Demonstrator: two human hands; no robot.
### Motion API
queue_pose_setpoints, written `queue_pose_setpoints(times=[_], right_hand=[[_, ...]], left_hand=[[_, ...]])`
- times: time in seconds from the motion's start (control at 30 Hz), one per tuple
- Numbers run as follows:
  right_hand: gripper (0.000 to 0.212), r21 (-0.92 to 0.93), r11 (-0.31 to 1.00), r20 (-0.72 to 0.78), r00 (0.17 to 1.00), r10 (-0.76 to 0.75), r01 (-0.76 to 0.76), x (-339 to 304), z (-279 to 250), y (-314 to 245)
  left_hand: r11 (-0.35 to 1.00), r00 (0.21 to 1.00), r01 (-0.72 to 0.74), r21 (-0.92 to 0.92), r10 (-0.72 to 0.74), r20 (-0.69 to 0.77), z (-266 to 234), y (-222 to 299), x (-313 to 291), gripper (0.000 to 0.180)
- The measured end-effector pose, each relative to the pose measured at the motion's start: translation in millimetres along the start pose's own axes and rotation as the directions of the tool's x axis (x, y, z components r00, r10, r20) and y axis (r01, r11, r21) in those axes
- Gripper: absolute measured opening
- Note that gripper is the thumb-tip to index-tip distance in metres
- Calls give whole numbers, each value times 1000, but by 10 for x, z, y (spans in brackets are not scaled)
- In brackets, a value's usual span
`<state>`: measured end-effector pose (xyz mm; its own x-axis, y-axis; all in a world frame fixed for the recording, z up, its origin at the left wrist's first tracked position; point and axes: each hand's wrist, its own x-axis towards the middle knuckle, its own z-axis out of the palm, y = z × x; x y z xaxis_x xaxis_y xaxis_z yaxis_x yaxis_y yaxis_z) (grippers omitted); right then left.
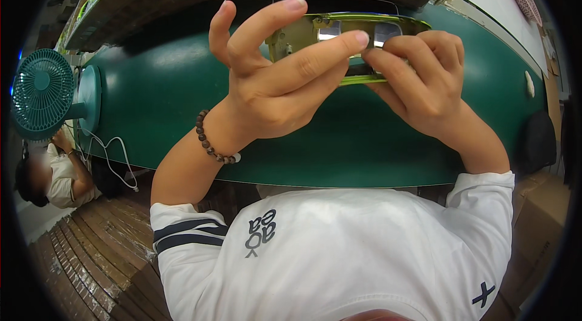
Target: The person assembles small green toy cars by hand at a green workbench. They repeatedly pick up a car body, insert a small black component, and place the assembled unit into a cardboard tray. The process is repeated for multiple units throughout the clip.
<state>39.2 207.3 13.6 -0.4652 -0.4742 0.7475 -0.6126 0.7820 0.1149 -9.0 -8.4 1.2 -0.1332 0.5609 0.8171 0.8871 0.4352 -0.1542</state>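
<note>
Now holding case crosswise between left hand and right hand, touching both | spreading left's outer fingers, can't tell thumb's grip | pinching near edge with right

Shallow yellow-green housing, one, with two pale rectangular windows: sits above a dark green counter. Left hand, wearing a brown bead bracelet: crosses the housing's left part, outer fingers raised. Right hand: grip pinches the right part. Teal round fan, one: stands at left, white cable nearby. Person in pale top: lower left.
</note>
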Motion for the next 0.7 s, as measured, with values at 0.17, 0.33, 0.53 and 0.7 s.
queue_pose_setpoints(times=[0.17, 0.33, 0.53, 0.7], right_hand=[[20, -82, 992, -95, 990, -102, 95, -49, 50, -12], [18, -24, 991, -159, 979, -131, 129, -68, 145, -19], [15, 262, 963, -63, 997, -51, 65, -95, 136, -49], [21, 518, 855, 59, 998, -5, -26, -75, 51, -51]], left_hand=[[997, 999, 25, -77, -22, 38, -12, 20, 21, 16], [986, 991, 114, 119, -122, 63, -55, 271, 103, 10], [990, 976, 96, -103, -73, 203, -69, 133, 97, 10], [863, 934, 226, -451, -61, 352, -114, 39, 144, 17]])
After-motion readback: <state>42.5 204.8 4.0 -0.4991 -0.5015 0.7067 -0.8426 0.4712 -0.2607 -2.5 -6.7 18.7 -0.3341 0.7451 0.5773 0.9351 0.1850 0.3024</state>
